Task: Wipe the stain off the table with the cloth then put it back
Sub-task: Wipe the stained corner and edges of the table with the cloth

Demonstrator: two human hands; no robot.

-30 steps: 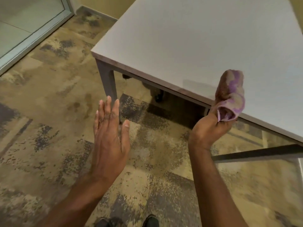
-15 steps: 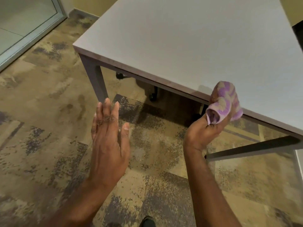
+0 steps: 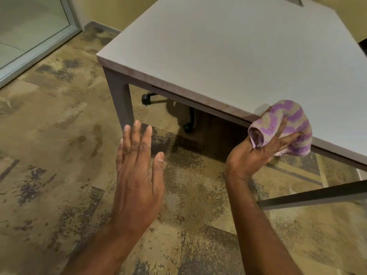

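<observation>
Holding the bunched purple-and-beige striped terry cloth [image 3: 286,126] in our right hand [image 3: 256,155], we have it at the near edge of the pale grey flat-topped desk [image 3: 228,56] — fingers curled around the wad, thumb side tucked under it, so the fabric is gathered into a pad and not hanging loose. That grip suits pressing a firm face of cloth onto the surface. The cloth overlaps the desk's edge in our view; whether it touches the top we cannot tell. Our left hand [image 3: 139,175] is empty and flat, fingers together and stretched out, hovering over the mottled brown carpet [image 3: 49,135] well apart from the desk — probably just for balance. We see no stain on the visible top, so we judge the wiping either finished or aimed at a spot we cannot make out.
</observation>
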